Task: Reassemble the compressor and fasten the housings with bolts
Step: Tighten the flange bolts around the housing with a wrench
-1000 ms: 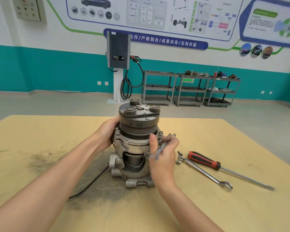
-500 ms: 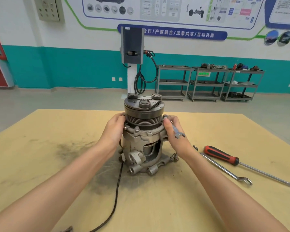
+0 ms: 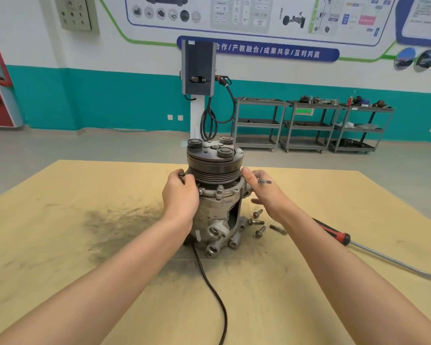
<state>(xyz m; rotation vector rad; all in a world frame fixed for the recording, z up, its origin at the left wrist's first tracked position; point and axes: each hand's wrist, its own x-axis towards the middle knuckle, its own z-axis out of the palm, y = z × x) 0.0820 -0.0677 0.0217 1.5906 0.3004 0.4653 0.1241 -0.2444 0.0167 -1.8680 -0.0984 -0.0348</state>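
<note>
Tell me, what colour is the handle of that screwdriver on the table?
Red with black trim; the screwdriver handle shows partly behind the right forearm in the head view.

Both hands flank the upright compressor: the left hand grips at nine o'clock, the right hand at three holds a wrench, with bolts at four.

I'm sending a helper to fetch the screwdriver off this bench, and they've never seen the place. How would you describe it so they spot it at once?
Start at the compressor standing upright mid-table. Go to its right, past the loose bolts lying at its base. The screwdriver lies flat there behind the person's right forearm, the only tool with a red-and-black handle and a long thin steel shaft.
</note>
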